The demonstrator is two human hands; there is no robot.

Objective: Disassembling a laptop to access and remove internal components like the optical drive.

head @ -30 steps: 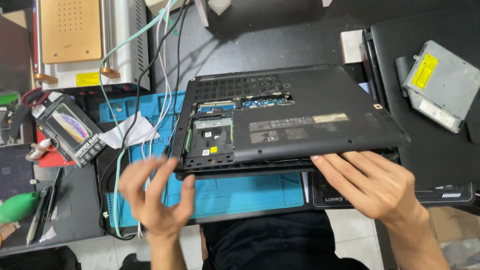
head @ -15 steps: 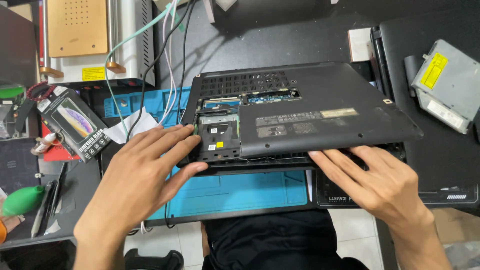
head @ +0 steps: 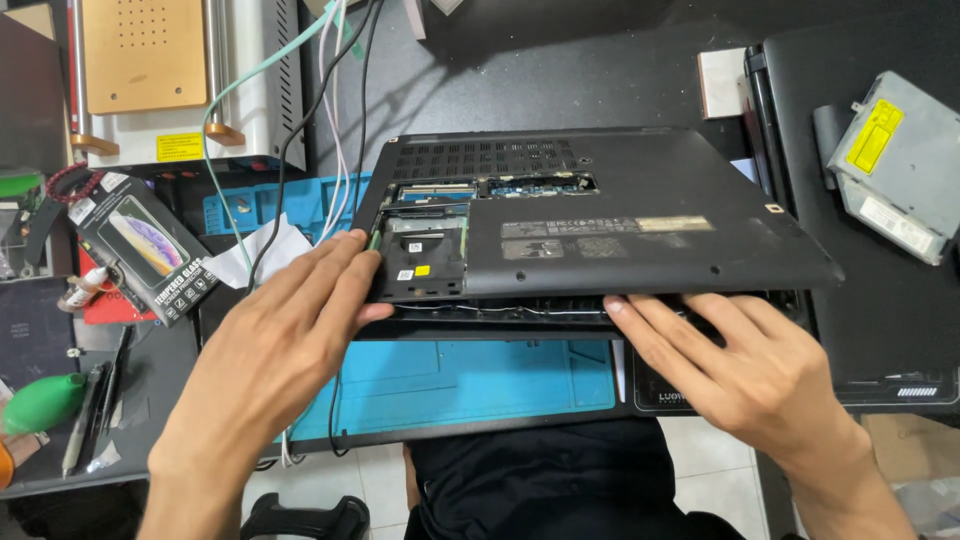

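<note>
A black laptop (head: 620,210) lies upside down on a blue work mat (head: 480,375). Its bottom cover is lifted a little at the near edge, showing a dark gap. An open bay near its left corner exposes a drive and circuit boards. My left hand (head: 280,350) rests flat on the laptop's left near corner, fingertips at the side edge beside the bay. My right hand (head: 750,375) has its fingers under the raised near edge of the cover, right of centre.
A boxed screen protector (head: 150,255) lies to the left, a green dust blower (head: 40,400) at the near left. Cables (head: 330,130) run from the back to the laptop. A silver optical drive (head: 890,165) sits on another black laptop (head: 880,300) at right.
My left hand came up from the near edge of the mat and settled on the laptop's left corner. My right hand stayed at the cover's near edge.
</note>
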